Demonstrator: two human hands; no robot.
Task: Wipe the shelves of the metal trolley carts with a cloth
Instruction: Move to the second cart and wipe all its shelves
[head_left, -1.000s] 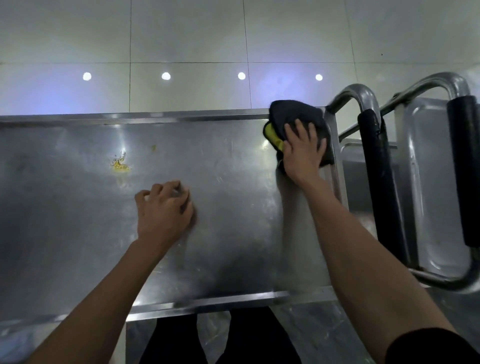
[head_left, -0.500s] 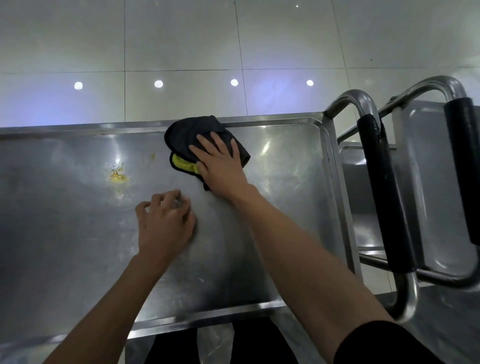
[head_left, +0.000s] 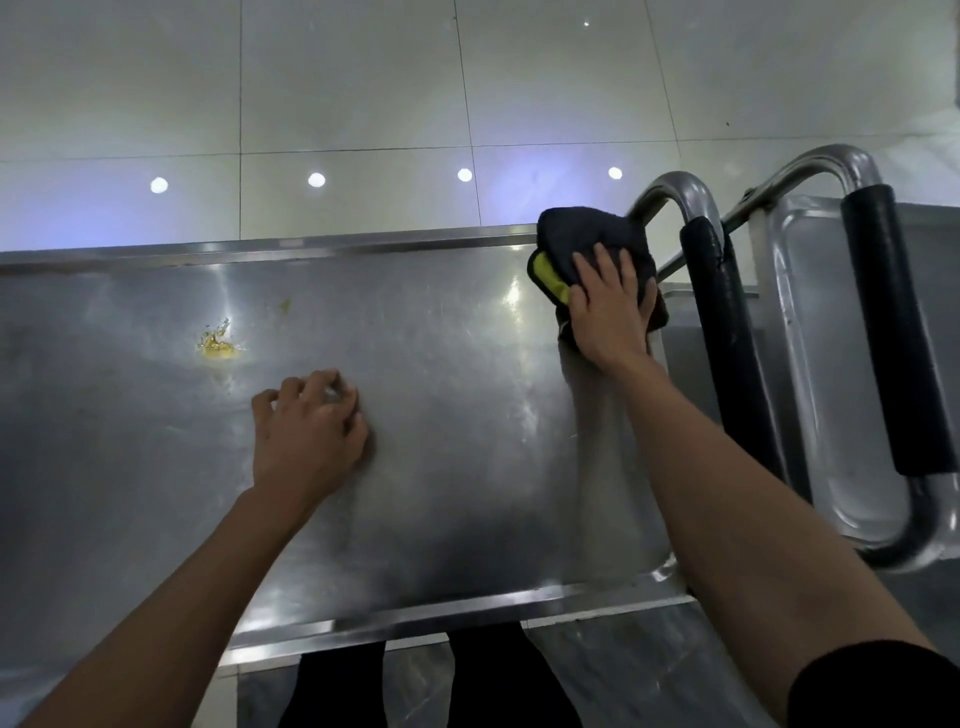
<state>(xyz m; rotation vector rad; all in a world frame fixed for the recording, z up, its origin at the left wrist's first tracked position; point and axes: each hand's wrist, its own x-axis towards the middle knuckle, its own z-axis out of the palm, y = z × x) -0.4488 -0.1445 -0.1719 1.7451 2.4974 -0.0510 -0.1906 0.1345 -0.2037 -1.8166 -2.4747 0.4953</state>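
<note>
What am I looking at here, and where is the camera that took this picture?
No machine is at work: these are a person's two bare hands, filmed by a wide-angle camera worn on the head, looking forward and down. That is why both forearms reach in from the bottom edge.

The big grey surface is the top shelf of a shiny metal trolley cart. The right hand presses a dark cloth with a yellow inner side flat onto the shelf's far right corner, to wipe it. The left hand holds nothing; it rests on the shelf with curled fingers.

A yellowish dried stain sits further left, not yet wiped. On the right stand curved steel handles with black foam grips, and behind them a second metal cart.
</note>
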